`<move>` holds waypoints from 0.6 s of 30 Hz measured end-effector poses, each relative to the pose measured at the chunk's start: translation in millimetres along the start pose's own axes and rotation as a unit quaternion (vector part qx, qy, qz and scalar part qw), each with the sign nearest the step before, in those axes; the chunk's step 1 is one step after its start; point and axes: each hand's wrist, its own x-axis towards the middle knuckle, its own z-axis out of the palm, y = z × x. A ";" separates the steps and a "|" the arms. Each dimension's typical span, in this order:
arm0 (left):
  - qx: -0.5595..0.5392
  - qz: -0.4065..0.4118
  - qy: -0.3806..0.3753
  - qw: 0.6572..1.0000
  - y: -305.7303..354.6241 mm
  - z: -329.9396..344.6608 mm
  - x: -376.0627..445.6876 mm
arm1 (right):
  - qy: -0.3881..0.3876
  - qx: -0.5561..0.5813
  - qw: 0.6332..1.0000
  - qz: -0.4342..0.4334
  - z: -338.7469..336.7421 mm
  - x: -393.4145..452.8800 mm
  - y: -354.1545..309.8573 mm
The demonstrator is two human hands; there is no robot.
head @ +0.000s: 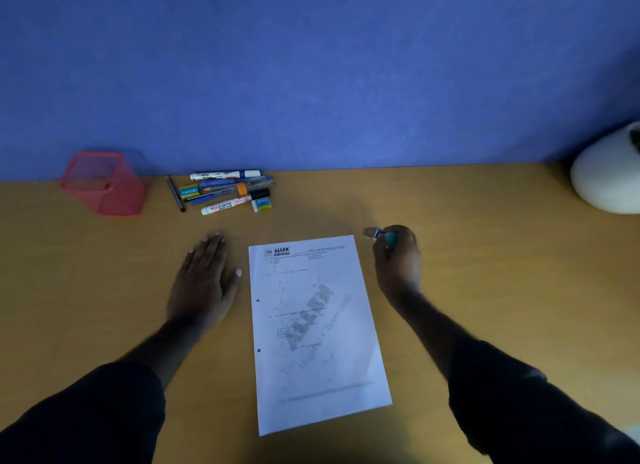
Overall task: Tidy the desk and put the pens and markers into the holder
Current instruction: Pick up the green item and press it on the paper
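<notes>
At the wooden desk (450,221), my right hand (398,255) is closed around a small teal-bodied pen-like item (382,235), its blurred pale tip poking out past my knuckles toward the far left; the item is too blurred to name more closely. My left hand (204,276) lies flat, palm down and fingers spread, gripping nothing, just left of a printed worksheet (315,328) with 2 punched holes on its left edge. The sheet lies between my hands, its long axis running away from me and tilted slightly.

The red mesh pen holder (104,184) stands at the far left against the blue wall (311,65). I can see through its mesh and make out nothing inside. Well to its right lies the pile of pens and markers (230,189), all flat on the desk. A white marker with a blue cap (225,175) lies at the back, long axis left to right, cap at the right. A white-board marker (227,205) lies at the front, its long axis rising slightly to the right, red print on its barrel. A thin black pen (176,194) lies at the pile's left edge, pointing roughly toward and away from me. 2 erasers (261,204) sit among them, 1 at each side. A white rounded object (606,176) sits at the far right.
</notes>
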 end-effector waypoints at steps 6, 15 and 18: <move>0.009 0.004 -0.001 1.000 -0.9 1.5 0.8 | -0.052 -0.026 0.998 0.002 -34.5 -65.8 -5.5; -0.003 0.011 0.003 1.000 2.7 1.4 -0.5 | -0.094 -0.064 0.993 0.000 -61.8 -146.2 -0.3; 0.007 0.008 0.002 1.000 5.3 0.5 -3.5 | -0.106 -0.096 0.990 -0.002 -70.7 -165.5 0.1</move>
